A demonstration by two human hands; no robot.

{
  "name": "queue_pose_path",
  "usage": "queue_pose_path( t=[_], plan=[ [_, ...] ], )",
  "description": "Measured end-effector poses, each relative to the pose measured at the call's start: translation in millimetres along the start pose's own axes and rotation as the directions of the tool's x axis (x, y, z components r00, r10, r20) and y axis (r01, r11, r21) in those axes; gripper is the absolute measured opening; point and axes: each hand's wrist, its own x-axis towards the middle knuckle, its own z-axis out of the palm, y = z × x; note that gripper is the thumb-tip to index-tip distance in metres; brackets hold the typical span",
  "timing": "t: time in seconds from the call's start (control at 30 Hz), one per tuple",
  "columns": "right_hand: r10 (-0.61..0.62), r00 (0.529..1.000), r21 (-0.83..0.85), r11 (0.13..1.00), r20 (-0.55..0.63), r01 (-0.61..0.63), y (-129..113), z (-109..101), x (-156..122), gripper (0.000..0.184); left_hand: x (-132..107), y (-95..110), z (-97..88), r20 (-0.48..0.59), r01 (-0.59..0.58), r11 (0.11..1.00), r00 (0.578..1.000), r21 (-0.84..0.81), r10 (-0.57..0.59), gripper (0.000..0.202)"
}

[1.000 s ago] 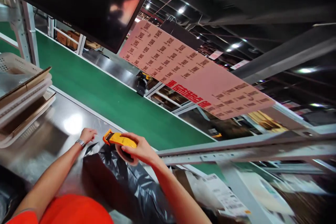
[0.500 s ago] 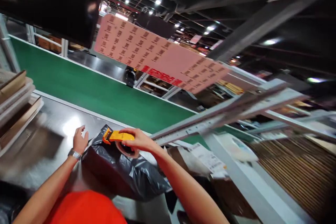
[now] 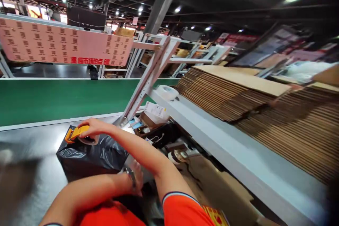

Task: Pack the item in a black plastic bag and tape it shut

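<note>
A parcel wrapped in black plastic (image 3: 90, 157) lies on the shiny metal worktable (image 3: 31, 144). My right hand (image 3: 94, 129) is closed around an orange tape dispenser (image 3: 76, 135) that rests on the parcel's top, near its far edge. My left hand (image 3: 136, 180), with a wristwatch, sits at the parcel's near right corner, mostly hidden behind my right forearm; its fingers cannot be made out.
A green conveyor belt (image 3: 53, 99) runs behind the table. A pink barcode board (image 3: 63, 46) hangs above it. To the right, a white shelf (image 3: 225, 141) carries stacks of flattened cardboard (image 3: 251, 102) and a tape roll (image 3: 167, 91). Labels and clutter lie beneath the shelf.
The view has swung to the right, bringing the cardboard shelf into sight. My left hand moved from the parcel's far left corner to its near right corner. My right hand kept the dispenser on top.
</note>
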Motion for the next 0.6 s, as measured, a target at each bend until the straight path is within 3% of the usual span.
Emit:
queue_pose_path(
  t=[0.07,0.1,0.23,0.4,0.5,0.6],
  plan=[
    [-0.059,0.996,0.052,0.997,-0.066,0.062,8,-1,-11,0.047,-18,-24,-7.4,0.066,0.176,0.982,0.981,0.071,-0.181,0.094],
    [-0.091,0.992,0.074,0.992,-0.091,0.098,12,-4,-18,0.045,-33,-37,-14.3,0.054,0.227,0.969,0.971,0.094,-0.232,0.098],
    [-0.111,0.984,0.151,0.980,-0.142,0.132,31,-36,-73,0.039,-99,-73,-39.6,-0.031,0.204,0.974,0.979,0.095,-0.202,0.100],
    [0.082,0.991,0.242,0.969,-0.104,-0.055,76,-79,-193,0.057,-142,-74,-42.5,-0.102,0.222,0.965,0.972,0.136,-0.210,0.081],
    [0.228,0.966,0.286,0.940,-0.125,-0.185,120,-75,-261,0.060,-156,-71,-39.9,-0.144,0.211,0.959,0.972,0.186,-0.186,0.079],
    [0.332,0.937,0.413,0.873,-0.109,-0.261,167,-42,-301,0.063,-171,-71,-40.5,-0.209,0.186,0.958,0.968,0.217,-0.141,0.079]
  ],
)
